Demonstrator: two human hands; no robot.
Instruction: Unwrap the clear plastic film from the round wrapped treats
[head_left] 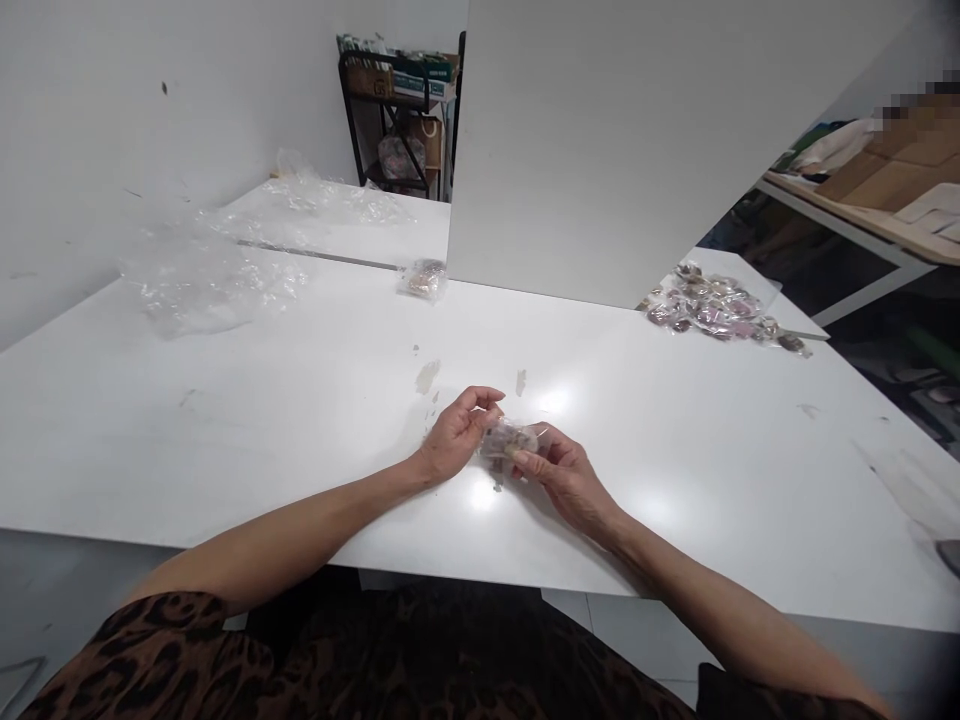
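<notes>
Between my two hands, just above the white table, is a small clear plastic packet with something pale and brownish inside; its exact contents are too small to tell. My right hand grips the packet's right side between thumb and fingers. At the upper left edge of the same packet, the thumb and fingers of my left hand are pinched on the plastic. Another clear packet with a brownish item lies farther back, by the foot of the upright panel.
Crumpled clear plastic bags spread over the back left. A heap of small wrapped items lies at the back right. A tall grey-white panel stands across the table's back. Behind it are a black shelf rack and cardboard boxes.
</notes>
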